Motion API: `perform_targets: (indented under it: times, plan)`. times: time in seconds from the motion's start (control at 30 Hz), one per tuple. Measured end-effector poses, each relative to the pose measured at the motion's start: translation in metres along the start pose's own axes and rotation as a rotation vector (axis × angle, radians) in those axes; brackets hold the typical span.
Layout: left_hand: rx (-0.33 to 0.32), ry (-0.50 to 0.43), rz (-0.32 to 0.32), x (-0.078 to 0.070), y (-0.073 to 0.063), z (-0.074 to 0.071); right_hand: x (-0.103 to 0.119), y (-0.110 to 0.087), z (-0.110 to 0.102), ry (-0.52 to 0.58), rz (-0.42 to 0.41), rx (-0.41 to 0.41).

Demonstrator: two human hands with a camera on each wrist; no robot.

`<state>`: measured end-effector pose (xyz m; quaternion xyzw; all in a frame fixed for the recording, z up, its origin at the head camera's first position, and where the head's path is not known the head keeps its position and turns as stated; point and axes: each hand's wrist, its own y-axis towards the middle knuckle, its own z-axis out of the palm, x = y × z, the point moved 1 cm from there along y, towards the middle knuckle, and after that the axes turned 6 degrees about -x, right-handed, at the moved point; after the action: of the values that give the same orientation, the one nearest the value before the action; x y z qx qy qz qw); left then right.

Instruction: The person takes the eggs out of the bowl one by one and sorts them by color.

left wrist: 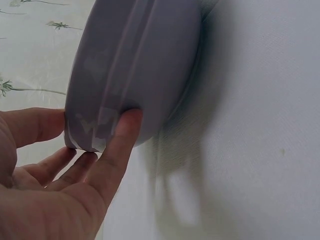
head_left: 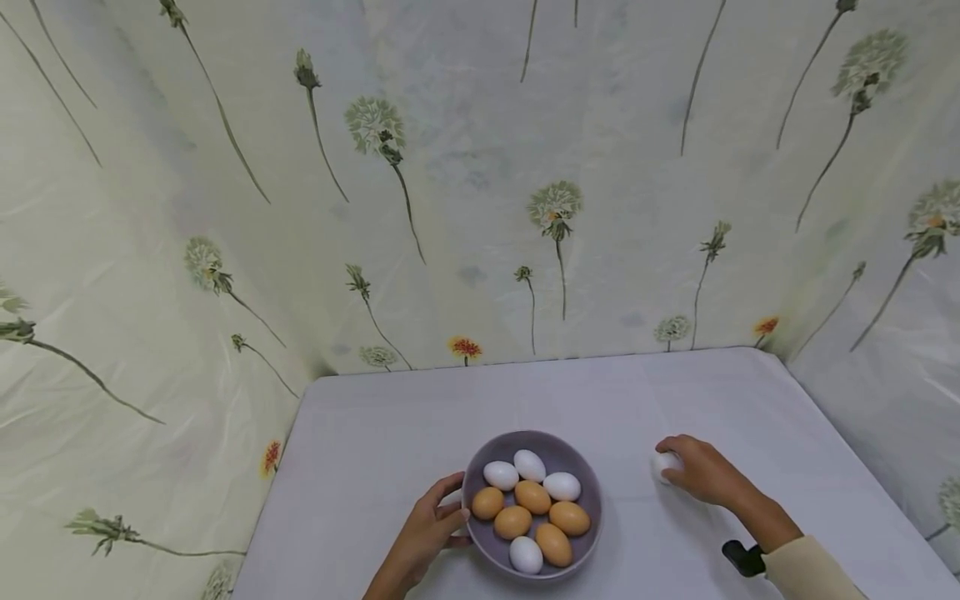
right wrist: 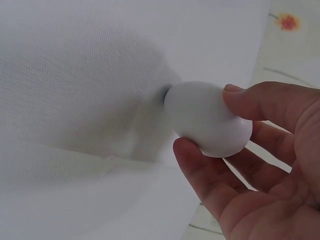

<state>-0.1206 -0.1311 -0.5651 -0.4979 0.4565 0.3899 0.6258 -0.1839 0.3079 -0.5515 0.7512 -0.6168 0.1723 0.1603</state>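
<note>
A round purple-grey bowl [head_left: 592, 542] stands on the table, with several white eggs [head_left: 501, 476] and several brown eggs [head_left: 532, 497] inside. My left hand [head_left: 431, 529] holds the bowl at its left side. Its thumb is at the rim and its fingers lie against the outer wall [left wrist: 150, 65] in the left wrist view. Out to the right of the bowl, my right hand [head_left: 701, 471] grips a single white egg [right wrist: 205, 117] between thumb and fingers. That egg is at the tabletop; whether it touches the cloth is hard to tell.
A white cloth [head_left: 390, 433] covers the table. Pale curtains [head_left: 465, 208] printed with dandelions stand behind the table and along both sides. A black strap piece [head_left: 744, 558] sits at my right wrist by the beige sleeve [head_left: 810, 571].
</note>
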Motion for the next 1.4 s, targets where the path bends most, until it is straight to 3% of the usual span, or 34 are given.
perform_targets:
  times: [0.6,1.1,1.4]
  plan:
    - [-0.003,-0.013,-0.019,0.004,0.000,0.000,-0.004,0.005,0.008,0.001,0.052,0.018]
    - [-0.005,-0.019,-0.015,0.005,0.001,-0.001,-0.007,0.011,0.009,-0.017,0.006,0.005]
    - [-0.001,-0.014,-0.010,0.006,0.003,-0.002,-0.011,0.014,0.013,-0.011,0.030,0.018]
